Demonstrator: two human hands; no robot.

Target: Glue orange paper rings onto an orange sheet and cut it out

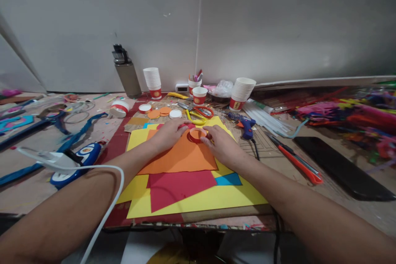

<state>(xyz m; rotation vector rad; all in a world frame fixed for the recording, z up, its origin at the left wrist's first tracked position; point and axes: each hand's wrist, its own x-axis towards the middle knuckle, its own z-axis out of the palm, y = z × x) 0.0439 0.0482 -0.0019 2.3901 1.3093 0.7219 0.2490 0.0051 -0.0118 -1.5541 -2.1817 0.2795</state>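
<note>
A stack of coloured sheets lies in front of me, with an orange sheet (182, 157) on top of red and yellow ones. On its upper part sits a short ring cut from a paper cup (198, 133), with a red outer wall. My right hand (222, 143) grips the ring's right side between thumb and fingers. My left hand (169, 135) rests on the orange sheet left of the ring, its fingers stretched out. A red piece (187, 126) shows just beyond the left fingertips. Yellow-handled scissors (196, 119) lie behind the ring.
Orange paper discs (159, 112) and stacked paper cups (242, 93) stand behind the sheets. To the right lie a blue glue gun (246, 127), a red utility knife (298, 163) and a black phone (340, 167). A white cable (119, 183) crosses over my left forearm.
</note>
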